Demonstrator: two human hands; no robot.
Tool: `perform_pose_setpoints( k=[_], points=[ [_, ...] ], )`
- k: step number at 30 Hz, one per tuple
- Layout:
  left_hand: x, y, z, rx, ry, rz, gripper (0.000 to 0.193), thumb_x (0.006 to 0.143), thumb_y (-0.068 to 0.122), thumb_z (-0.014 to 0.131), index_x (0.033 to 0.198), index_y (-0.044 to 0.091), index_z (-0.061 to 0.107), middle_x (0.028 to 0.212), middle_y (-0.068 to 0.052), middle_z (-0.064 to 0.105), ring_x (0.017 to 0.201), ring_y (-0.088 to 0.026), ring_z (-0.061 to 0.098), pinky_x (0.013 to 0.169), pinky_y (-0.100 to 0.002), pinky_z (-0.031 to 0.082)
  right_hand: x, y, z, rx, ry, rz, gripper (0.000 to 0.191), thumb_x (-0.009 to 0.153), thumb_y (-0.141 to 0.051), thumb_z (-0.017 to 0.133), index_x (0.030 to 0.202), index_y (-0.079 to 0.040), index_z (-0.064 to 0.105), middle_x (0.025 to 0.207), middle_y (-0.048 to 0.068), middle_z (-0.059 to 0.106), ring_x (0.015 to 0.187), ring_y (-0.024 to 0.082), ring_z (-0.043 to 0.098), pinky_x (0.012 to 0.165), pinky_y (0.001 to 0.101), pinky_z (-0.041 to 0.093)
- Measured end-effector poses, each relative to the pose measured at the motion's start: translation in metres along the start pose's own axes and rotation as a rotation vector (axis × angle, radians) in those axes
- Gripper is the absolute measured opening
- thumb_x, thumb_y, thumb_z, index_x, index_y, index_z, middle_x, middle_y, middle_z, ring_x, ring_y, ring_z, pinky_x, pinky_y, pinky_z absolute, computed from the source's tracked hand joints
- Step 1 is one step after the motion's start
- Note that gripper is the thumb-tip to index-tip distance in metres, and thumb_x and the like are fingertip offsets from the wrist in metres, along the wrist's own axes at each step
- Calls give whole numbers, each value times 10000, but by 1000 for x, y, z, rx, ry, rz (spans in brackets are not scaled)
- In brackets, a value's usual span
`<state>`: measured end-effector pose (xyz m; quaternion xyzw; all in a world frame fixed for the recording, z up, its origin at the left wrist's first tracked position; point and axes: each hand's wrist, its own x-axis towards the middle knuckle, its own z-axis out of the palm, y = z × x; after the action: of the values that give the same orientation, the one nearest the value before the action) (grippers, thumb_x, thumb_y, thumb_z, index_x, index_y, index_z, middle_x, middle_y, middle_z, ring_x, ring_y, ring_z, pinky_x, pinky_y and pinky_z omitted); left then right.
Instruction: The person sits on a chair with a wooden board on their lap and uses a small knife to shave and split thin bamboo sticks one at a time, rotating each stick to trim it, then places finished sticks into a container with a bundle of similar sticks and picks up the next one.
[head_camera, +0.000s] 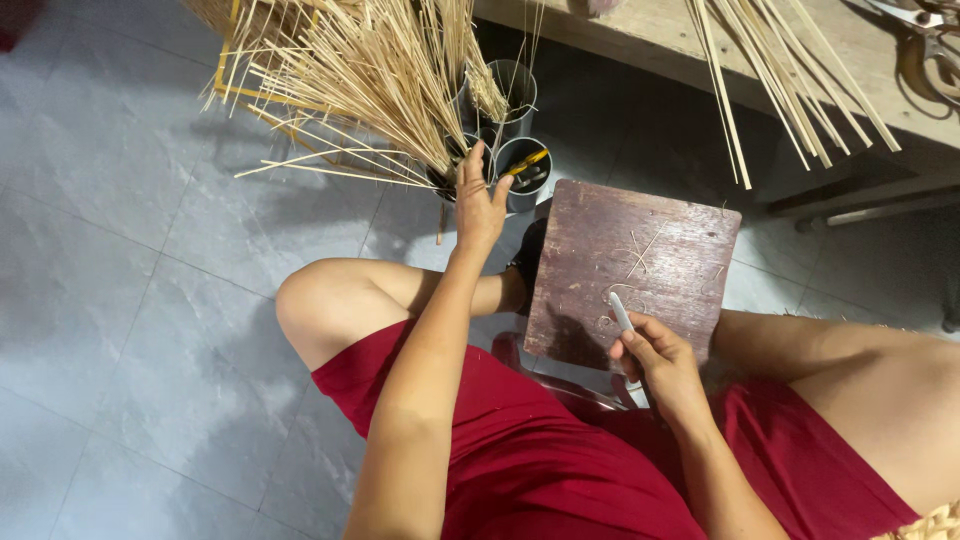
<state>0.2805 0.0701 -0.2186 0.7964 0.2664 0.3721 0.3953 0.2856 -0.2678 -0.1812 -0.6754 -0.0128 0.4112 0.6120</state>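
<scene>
My left hand reaches forward to a grey metal can on the floor that holds a fanned bundle of thin bamboo sticks; its fingers touch the base of the sticks. My right hand grips a small grey-handled knife over the near edge of a dark red wooden board that rests between my knees. A few stick shavings lie on the board.
Two more grey cans stand beside the first, one with a yellow-handled tool. A wooden bench at the top carries more sticks and scissors. Grey tiled floor spreads to the left.
</scene>
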Motion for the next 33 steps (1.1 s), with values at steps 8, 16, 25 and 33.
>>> perform_pose_setpoints(
  k=[8, 16, 25, 33],
  points=[
    [11, -8, 4, 37, -91, -81, 279, 984, 219, 670, 1222, 81, 627, 1011, -112, 714, 1022, -284, 657, 945, -416, 516, 19, -6, 17, -209, 6, 7, 266, 1007, -107, 581, 1244, -48, 687, 844, 10, 694, 651, 71, 554, 590, 225, 461],
    [-7, 12, -9, -174, 38, -340, 263, 1064, 268, 531, 1112, 72, 699, 808, -106, 673, 749, -216, 660, 727, -365, 536, 43, -24, 35, -304, 35, 15, 222, 1016, -91, 559, 1190, -47, 690, 873, 29, 709, 735, 90, 613, 666, 257, 517],
    [-10, 5, -19, -27, 301, -102, 193, 1031, 226, 647, 1005, 36, 672, 960, -103, 677, 903, -229, 643, 844, -367, 514, 55, -26, 44, -298, 84, -86, 191, 1010, -74, 591, 1147, -37, 719, 862, 57, 719, 726, 116, 618, 679, 266, 514],
    [-13, -1, -20, -190, 297, -409, 203, 1039, 243, 631, 1050, 47, 684, 910, -88, 730, 829, -193, 667, 794, -324, 539, 57, -26, 44, -667, 247, -257, 154, 944, -125, 686, 1072, -102, 768, 924, 59, 769, 817, 147, 707, 759, 327, 534]
  ],
)
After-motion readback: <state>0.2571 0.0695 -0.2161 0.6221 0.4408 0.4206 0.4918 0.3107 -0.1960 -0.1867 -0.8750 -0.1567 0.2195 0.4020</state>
